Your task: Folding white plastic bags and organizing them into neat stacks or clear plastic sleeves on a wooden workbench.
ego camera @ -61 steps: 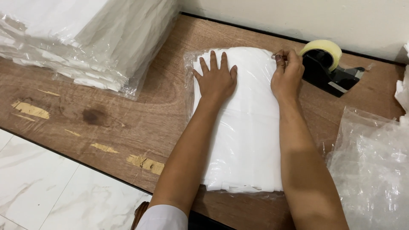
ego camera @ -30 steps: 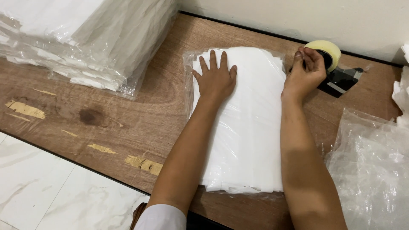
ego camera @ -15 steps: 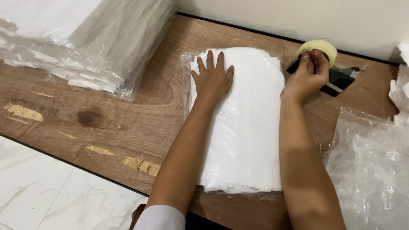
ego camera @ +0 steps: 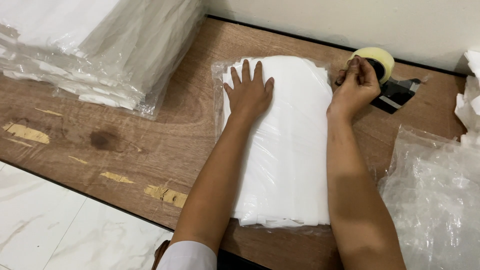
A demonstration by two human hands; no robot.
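A flat pack of white folded sheets in a clear plastic bag (ego camera: 290, 150) lies on the wooden table (ego camera: 125, 145). My left hand (ego camera: 248, 90) rests flat on the pack's far end with fingers spread. My right hand (ego camera: 356, 85) is just past the pack's far right corner, with fingers pinched on the tape at the roll of a black tape dispenser (ego camera: 387, 82) that carries yellowish clear tape.
A tall stack of bagged white packs (ego camera: 95, 45) fills the far left of the table. Crumpled clear plastic bags (ego camera: 435, 195) lie at the right. A wall runs along the far edge. White marble floor (ego camera: 60, 225) shows below the near edge.
My right hand left the pack's far right corner and went right to the tape dispenser, where it closed on the tape. My left hand stayed pressed on the pack.
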